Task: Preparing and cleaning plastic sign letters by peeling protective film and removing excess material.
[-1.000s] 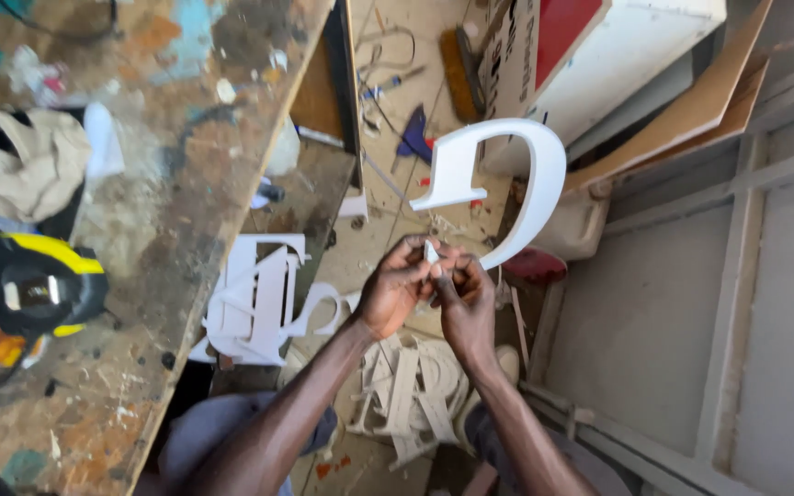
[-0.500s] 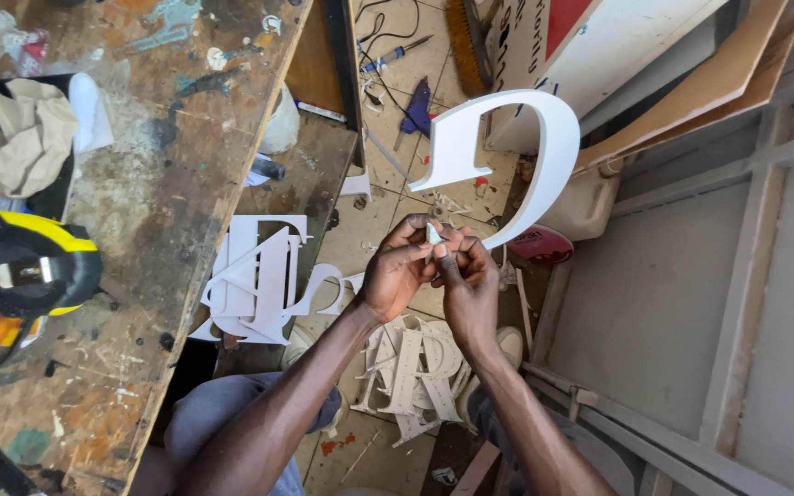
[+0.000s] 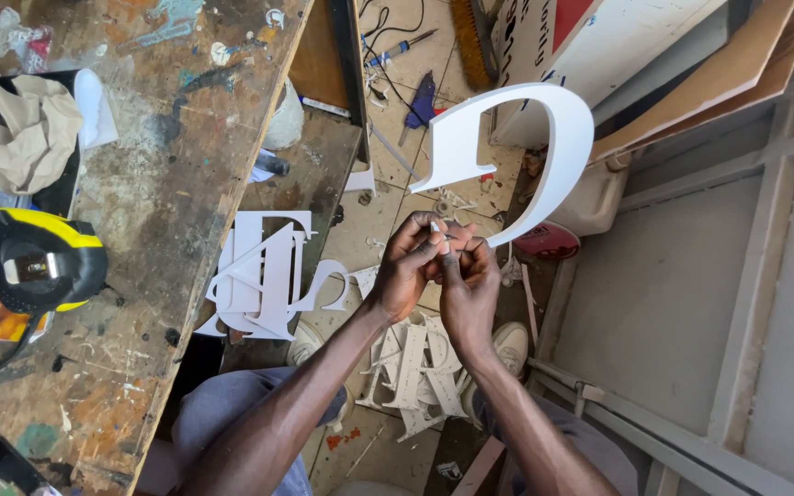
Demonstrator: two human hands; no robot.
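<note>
A large white cut-out letter (image 3: 544, 147) with a curved bowl is held up in front of me. My left hand (image 3: 411, 266) and my right hand (image 3: 468, 280) meet at its lower end, fingers pinched together on the edge. A small white scrap shows between the fingertips. Both forearms reach up from my lap, above my white shoes (image 3: 512, 344).
A paint-stained wooden workbench (image 3: 140, 184) fills the left, with a crumpled cloth (image 3: 20, 138) and a black-and-yellow power tool (image 3: 39, 262) on it. White letters lean under the bench (image 3: 264, 276) and lie on the floor (image 3: 415, 372). Boards and a white box (image 3: 599, 46) stand beyond.
The view has shifted slightly; the letter and both hands sit a little higher and further right in the frame. The grip on the letter's lower end is unchanged.
</note>
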